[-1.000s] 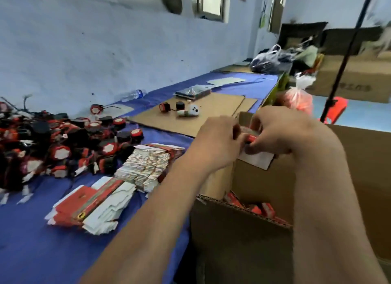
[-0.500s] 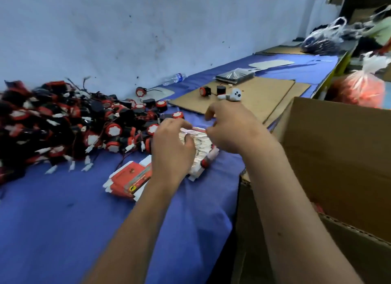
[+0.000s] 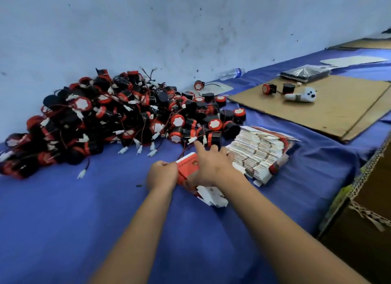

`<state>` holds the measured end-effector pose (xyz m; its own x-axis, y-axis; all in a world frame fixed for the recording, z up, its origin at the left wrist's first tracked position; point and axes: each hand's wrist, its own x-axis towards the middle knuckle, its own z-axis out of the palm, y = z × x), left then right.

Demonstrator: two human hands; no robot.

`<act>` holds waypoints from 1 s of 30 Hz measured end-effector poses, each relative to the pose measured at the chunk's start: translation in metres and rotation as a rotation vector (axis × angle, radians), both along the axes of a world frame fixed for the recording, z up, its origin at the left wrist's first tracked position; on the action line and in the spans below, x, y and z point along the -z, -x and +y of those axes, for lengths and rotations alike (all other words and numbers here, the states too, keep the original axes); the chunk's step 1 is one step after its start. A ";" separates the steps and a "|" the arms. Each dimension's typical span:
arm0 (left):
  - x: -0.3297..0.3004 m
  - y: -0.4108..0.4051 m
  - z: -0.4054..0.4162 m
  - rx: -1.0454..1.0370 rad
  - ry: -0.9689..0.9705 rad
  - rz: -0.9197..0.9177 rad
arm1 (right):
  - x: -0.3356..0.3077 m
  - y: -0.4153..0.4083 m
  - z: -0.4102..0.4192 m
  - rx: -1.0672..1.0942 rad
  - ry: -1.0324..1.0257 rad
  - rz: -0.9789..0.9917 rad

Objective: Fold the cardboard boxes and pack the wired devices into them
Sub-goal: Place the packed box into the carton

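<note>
A table draped in blue cloth (image 3: 63, 230) is being shown against a scuffed pale wall (image 3: 148, 29). At the cloth's centre, a flat red-and-white cardboard box (image 3: 187, 170) is being gripped at its near-left edge by the left hand (image 3: 161, 174), fingers curled round it. The same box is being covered by the right hand (image 3: 211, 165), palm down with the index finger extended; whether that hand is gripping or merely pressing cannot be told. Further flat blanks (image 3: 211, 195) are being partly hidden beneath the right wrist, just on the near side of the red box. Immediately right of the box, a tall stack of flattened boxes (image 3: 258, 150) is being kept. Behind and left of the box, a large heap of red-and-black wired devices (image 3: 110, 122) is being piled against the wall. Far right of the box, a brown cardboard sheet (image 3: 330, 108) is being occupied by two loose devices (image 3: 269, 88) and a white object (image 3: 302, 95). A plastic bottle (image 3: 230, 73) is being left lying by the wall. An open brown carton (image 3: 368, 220) is being seen at the table's right edge.
</note>
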<state>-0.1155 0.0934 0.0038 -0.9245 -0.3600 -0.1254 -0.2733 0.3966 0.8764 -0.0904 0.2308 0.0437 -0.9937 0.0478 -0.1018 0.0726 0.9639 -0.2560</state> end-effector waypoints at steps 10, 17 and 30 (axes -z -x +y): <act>-0.028 -0.029 -0.055 -0.020 -0.563 0.384 | -0.026 -0.005 -0.041 -0.220 0.211 0.310; -0.013 -0.084 -0.183 0.057 -0.665 0.512 | 0.003 -0.011 -0.166 -0.508 0.763 -0.061; 0.008 -0.092 -0.249 0.099 -0.374 0.590 | 0.041 -0.001 -0.222 -0.313 1.346 -0.109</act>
